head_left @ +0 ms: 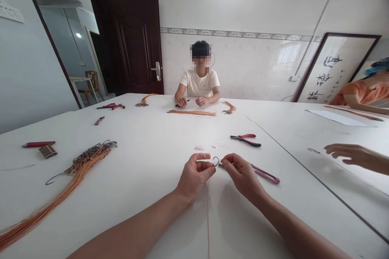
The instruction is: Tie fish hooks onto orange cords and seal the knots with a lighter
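Observation:
My left hand (197,172) is closed in a pinch on a dark fish hook (216,161), whose bend curves up above the fingertips. From below this hand a thin reddish line (208,214) runs down to the near edge of the view. Just right of the hook, my right hand (240,170) has thumb and forefinger pressed together; what they pinch is too small to make out. A tool with a reddish looped handle (266,173) passes behind the right hand, its metal tip showing left of the fingers. Whether that hand touches it, I cannot tell.
Pliers (247,139) lie beyond my right hand. At left are a bundle of hooks with orange lines (88,162), a red tool (38,144) and a small box (48,151). Across sits a person (199,85); another person's hand (358,158) reaches in at right.

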Demonstrator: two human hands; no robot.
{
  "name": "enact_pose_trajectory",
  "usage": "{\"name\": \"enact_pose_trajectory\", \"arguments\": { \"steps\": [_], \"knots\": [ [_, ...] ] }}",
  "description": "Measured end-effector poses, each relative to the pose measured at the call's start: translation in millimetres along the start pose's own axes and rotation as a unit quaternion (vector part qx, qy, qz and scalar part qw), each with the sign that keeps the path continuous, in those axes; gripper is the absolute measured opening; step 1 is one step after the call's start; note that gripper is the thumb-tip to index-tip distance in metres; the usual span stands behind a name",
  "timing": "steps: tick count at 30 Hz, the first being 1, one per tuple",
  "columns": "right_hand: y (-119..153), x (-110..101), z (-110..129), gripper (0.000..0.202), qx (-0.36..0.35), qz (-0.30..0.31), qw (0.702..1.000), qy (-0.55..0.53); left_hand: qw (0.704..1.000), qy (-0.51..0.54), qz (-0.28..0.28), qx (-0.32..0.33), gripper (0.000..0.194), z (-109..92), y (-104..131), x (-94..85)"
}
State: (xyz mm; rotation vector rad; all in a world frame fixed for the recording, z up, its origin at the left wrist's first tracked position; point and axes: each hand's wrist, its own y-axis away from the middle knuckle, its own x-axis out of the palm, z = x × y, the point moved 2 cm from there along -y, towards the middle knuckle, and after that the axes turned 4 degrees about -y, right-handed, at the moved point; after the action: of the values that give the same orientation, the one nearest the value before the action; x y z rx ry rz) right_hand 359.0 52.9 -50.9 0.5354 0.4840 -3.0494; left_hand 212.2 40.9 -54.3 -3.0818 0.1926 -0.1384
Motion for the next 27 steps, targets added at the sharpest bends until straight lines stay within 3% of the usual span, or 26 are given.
{"name": "enact_pose_trajectory", "arguments": {
  "steps": [5,12,20,27],
  "knots": [
    [2,2,-1,0.028,0.015,0.005,0.999,-0.031,1.0,0.007,-0.002,0.003,0.036,0,-1,0.2],
    [4,5,6,0.022,-0.018,-0.01,0.999,-0.033,0.999,-0.006,0.032,0.018,0.034,1,-1,2.3],
    [-4,-12,6,0.017,-0.043,-0.188,0.968,-0.159,0.996,-0.041,0.069,0.041,0.033,3,0,4.6],
    [-14,-70,31,0.013,-0.108,-0.362,0.895,-0.237,0.99,-0.079,0.1,0.055,0.029,-1,4,4.6]
  ]
}}
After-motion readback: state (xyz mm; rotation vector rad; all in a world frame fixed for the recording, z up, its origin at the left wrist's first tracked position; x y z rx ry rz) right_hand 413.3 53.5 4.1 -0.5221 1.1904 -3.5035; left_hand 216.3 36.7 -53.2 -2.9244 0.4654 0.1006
